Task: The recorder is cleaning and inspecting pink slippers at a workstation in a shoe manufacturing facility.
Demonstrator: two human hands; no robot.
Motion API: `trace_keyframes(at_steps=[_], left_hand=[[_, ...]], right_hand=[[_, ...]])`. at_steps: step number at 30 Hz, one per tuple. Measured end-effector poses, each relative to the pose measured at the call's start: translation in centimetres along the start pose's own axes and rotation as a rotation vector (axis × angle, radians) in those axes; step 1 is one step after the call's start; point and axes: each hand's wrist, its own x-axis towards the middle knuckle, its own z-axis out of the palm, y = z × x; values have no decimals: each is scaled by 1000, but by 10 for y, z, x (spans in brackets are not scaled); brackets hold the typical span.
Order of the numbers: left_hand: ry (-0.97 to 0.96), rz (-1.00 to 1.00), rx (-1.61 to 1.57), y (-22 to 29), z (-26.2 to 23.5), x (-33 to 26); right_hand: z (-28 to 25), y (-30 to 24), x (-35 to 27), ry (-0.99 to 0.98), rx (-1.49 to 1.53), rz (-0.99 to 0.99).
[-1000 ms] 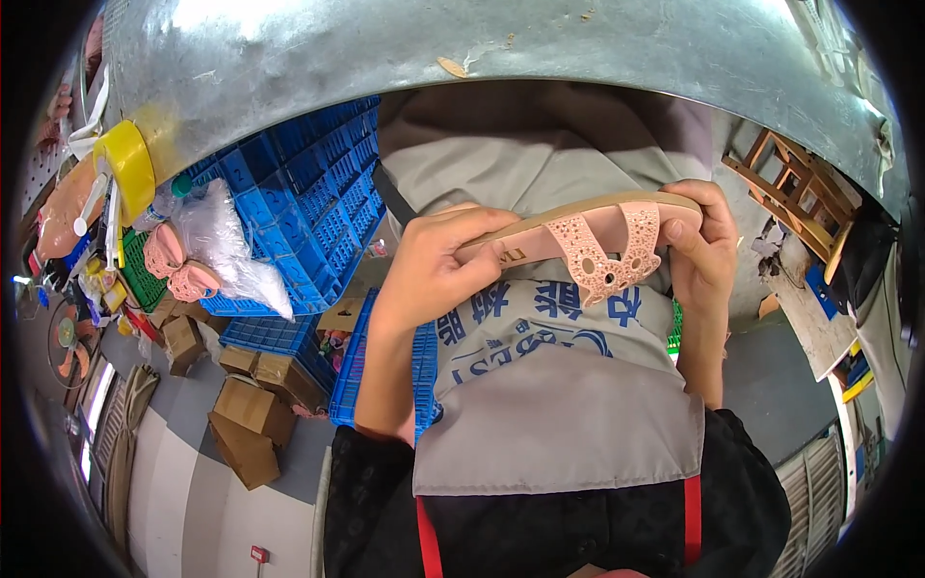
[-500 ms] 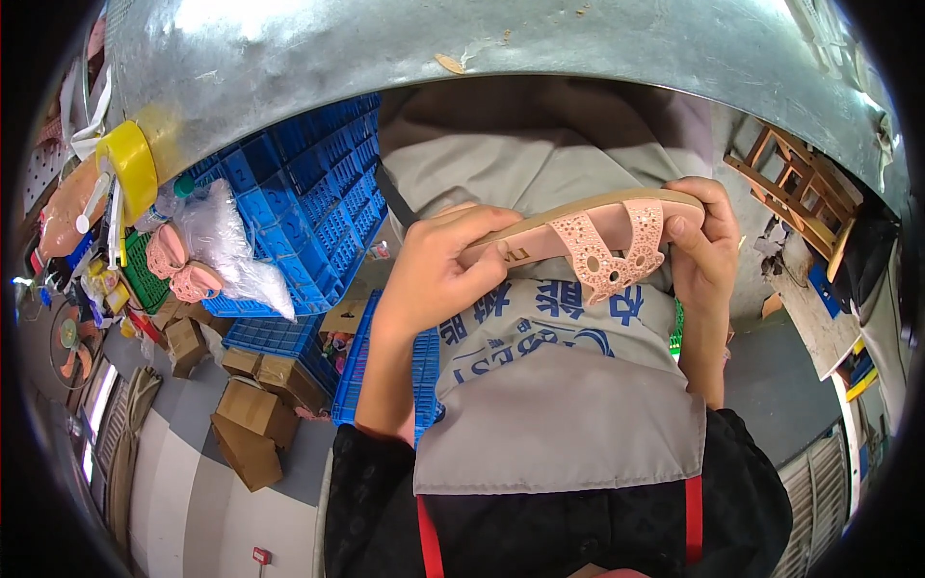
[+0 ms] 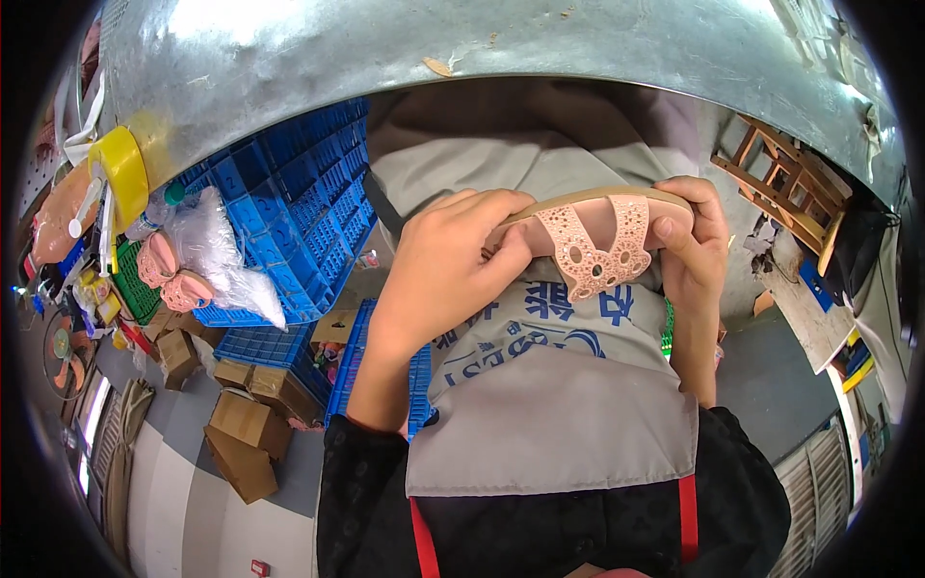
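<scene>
A pink slide sandal [image 3: 599,252] with a cut-out, studded upper and a tan sole edge is held over my lap, in front of a grey apron [image 3: 554,424]. My left hand [image 3: 453,255] is closed round one end of it, thumb on the footbed and fingers over the sole edge. At the opposite end my right hand [image 3: 696,231] grips the sole, its thumb pressed on the insole. The upper faces toward me, and the sandal lies nearly level from left to right. Its underside is hidden.
A metal tabletop [image 3: 318,58] curves across the far side. To the left stand blue plastic crates [image 3: 289,212], with a clear plastic bag [image 3: 217,250] and a pair of pink sandals [image 3: 171,275]. Cardboard boxes [image 3: 246,424] lie on the floor. A wooden stool [image 3: 785,183] is at right.
My left hand has slid a little along the sandal toward its middle and covers more of the footbed. The sandal has tipped slightly, showing its upper more fully. My right hand keeps its grip.
</scene>
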Motion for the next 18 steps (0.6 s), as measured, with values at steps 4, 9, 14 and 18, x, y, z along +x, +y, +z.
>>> trace_keyframes(at_steps=[4,9,14,18], left_hand=[[-5,-66,-46,2,3,0],[31,-70,-64,-2,8,3],[136,1,-24,1,14,0],[131,-21,-27,-3,15,-2]], right_hand=[[-1,2,-1,5,-20,-20],[-2,4,3,6,-17,-18],[0,1,2,1,-37,-85],[-3,5,1,-11,-44,-92]])
